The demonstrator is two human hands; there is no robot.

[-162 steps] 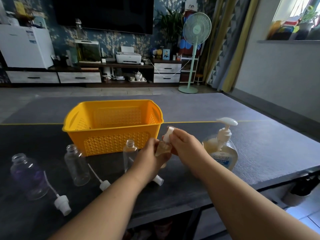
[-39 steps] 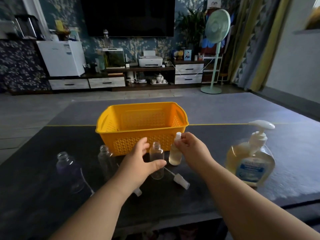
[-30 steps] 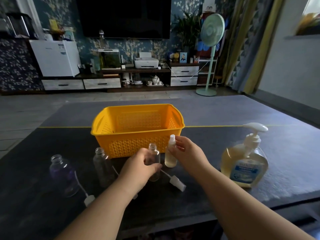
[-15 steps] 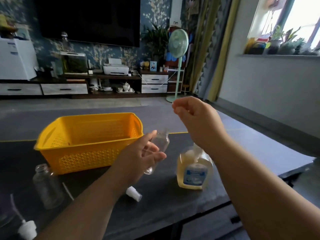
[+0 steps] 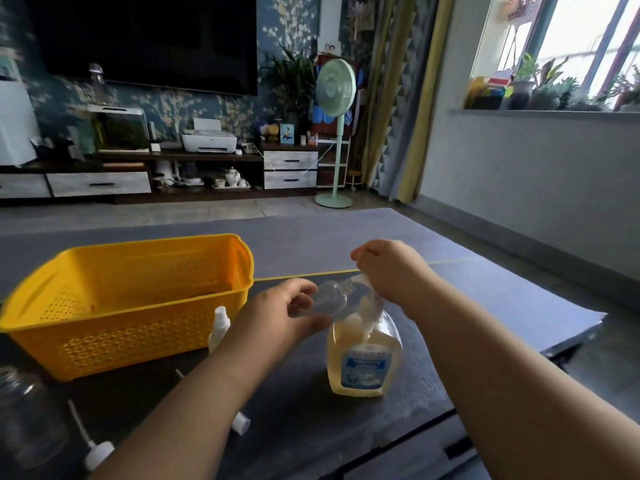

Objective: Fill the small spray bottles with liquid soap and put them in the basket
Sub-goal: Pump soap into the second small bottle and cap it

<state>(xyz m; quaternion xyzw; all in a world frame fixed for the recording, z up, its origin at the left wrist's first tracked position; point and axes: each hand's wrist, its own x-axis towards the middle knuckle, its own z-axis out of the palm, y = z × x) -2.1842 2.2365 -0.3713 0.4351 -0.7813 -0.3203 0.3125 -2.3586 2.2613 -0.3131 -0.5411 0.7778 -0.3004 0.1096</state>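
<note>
Bottle, small, clear, uncapped (image 5: 330, 299): held off the table (image 5: 304, 420), tilted with its open neck up against the white spout (image 5: 359, 279) of the soap dispenser (image 5: 365, 362), apparently so that pumped soap drops straight into the mouth; no soap is visible in it yet. Left hand (image 5: 280, 317): fingers and thumb curled round the bottle's body, keeping it at that slant just above the dispenser's shoulder. Right hand (image 5: 391, 271): lying on top of the pump head, fingers bent down over it, in the posture of a press; the head itself is hidden beneath the hand, so how far down it is pushed cannot be told. Both hands sit close together over the dispenser, not touching. Dispenser: upright, mostly full of amber liquid, blue label facing the viewer, standing towards the table's near right edge. Spray bottle, capped (image 5: 219, 327): upright just in front of the basket's near right corner, pale contents, judged filled but not yet put in. Basket, yellow, perforated (image 5: 138, 337): on the table's left half; no bottles show inside. Spray cap with dip tube (image 5: 240, 427): lying loose near the front edge, likely the held bottle's own. Second cap (image 5: 98, 453) and larger empty bottle (image 5: 27, 420): at the near left corner, awaiting their turn.
</note>
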